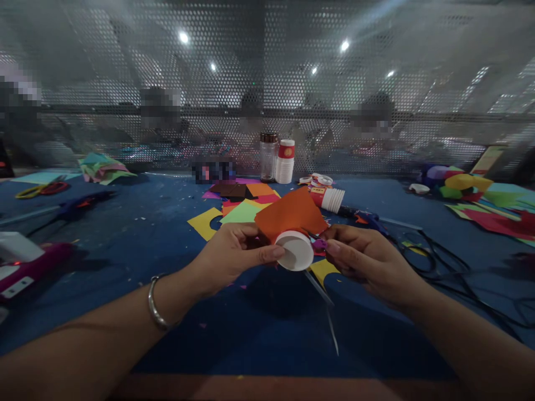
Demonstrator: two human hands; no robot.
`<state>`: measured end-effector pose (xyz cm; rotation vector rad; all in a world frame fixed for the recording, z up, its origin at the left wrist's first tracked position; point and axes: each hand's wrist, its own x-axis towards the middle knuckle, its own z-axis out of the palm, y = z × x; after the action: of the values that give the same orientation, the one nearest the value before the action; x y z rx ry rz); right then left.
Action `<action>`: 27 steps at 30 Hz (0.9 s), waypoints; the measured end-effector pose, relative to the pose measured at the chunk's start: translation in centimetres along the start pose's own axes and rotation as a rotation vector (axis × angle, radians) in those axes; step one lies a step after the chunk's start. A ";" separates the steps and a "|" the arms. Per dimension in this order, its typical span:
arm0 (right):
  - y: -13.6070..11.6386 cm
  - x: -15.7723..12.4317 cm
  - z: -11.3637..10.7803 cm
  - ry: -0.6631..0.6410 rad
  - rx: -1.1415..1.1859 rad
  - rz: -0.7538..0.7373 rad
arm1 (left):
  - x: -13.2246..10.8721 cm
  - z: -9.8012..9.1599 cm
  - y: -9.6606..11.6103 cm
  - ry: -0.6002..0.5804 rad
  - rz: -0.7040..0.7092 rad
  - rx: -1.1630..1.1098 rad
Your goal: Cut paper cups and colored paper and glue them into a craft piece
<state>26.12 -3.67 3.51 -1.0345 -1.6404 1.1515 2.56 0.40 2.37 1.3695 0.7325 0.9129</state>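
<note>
In front of me my left hand grips a white paper cup on its side, thumb along its rim and round white end toward me. A sheet of orange paper stands up behind the cup, against the fingers of this hand. To the cup's right, my right hand pinches a small purple piece between thumb and fingers, close to the cup's side. Below the cup are two thin pale strips; whether they are scissor blades I cannot tell. The fingertips behind the paper are partly hidden.
Coloured paper sheets, a stack of paper cups, a clear bottle and a fallen cup stack lie beyond. Glue guns, scissors, black cables and a power strip flank my hands.
</note>
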 end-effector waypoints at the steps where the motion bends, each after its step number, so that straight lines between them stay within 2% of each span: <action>1: 0.0 0.0 0.0 -0.006 -0.002 -0.001 | 0.0 0.0 0.0 -0.001 0.008 0.003; 13: 0.1 0.1 -0.1 -0.028 -0.024 -0.011 | -0.1 0.2 0.2 0.013 0.005 0.046; 27: -0.2 0.1 0.2 -0.012 -0.018 -0.011 | -0.2 0.3 0.4 0.016 0.011 -0.006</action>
<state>25.90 -3.71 3.69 -1.0306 -1.6662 1.1397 2.65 0.04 2.80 1.3635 0.7344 0.9345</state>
